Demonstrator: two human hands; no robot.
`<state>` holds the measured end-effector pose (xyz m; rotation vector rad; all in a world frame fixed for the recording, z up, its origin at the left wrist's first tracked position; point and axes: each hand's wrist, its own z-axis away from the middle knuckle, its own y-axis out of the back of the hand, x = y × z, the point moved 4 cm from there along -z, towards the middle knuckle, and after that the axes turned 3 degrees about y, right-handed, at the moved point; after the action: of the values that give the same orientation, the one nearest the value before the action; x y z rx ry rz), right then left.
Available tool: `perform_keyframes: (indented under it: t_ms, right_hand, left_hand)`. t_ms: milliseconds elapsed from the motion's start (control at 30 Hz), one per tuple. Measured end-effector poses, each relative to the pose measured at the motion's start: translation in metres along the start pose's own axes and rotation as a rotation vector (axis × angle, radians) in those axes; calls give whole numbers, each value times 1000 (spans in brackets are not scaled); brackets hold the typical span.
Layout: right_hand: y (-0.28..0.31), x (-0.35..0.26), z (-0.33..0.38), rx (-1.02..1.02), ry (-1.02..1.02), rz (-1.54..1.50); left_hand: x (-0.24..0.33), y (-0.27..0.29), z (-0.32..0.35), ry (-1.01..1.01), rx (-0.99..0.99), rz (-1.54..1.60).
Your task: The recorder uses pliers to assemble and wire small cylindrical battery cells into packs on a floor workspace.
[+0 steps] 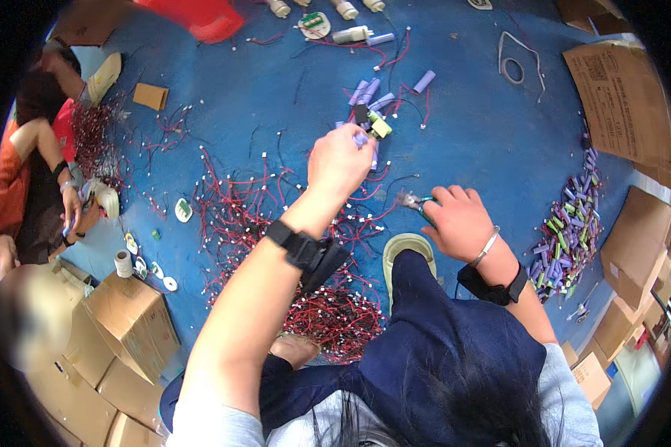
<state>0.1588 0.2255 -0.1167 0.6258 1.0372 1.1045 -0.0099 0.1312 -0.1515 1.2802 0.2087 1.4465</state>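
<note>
My left hand [337,162] is closed at the near end of a small group of purple cylindrical battery cells [367,93], its fingertips pinched round one purple battery cell [360,139]. A yellow-green cell [381,126] and a black piece lie just beyond those fingertips. My right hand [461,220] is wrapped round the green handles of a pair of wire cutters [410,200], whose metal jaws point left toward loose wires. Below my left forearm spreads a big heap of red and black wires [328,320] with white connectors.
Many purple and green cells [566,238] are piled at the right, beside cardboard boxes [634,246]. Another person's hand [71,205] works at the far left, near a second wire heap [97,145]. A carton [133,322] stands lower left; a red object [201,16] lies at the top.
</note>
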Motion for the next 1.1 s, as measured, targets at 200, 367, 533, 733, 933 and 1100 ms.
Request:
perform_keyframes:
  t_ms: [200, 367, 533, 733, 933, 1100]
  right_hand:
    - [0, 24, 18, 156, -89, -68]
    - [2, 20, 3, 153, -19, -148]
    - [14, 13, -10, 312, 43, -192]
    - [9, 11, -5, 179, -30, -186]
    - [0, -6, 1, 156, -70, -192]
    - [-6, -7, 8, 141, -118, -198]
  left_hand:
    - [-11, -33, -14, 156, -60, -353]
    - [-39, -14, -10, 232, -121, -265]
    - [-37, 6, 5, 452, -342, 652]
    - [-24, 7, 22, 271, -488, 818]
    - [-51, 19, 22, 409, -199, 655]
    - [-48, -2, 27, 198, -235, 553]
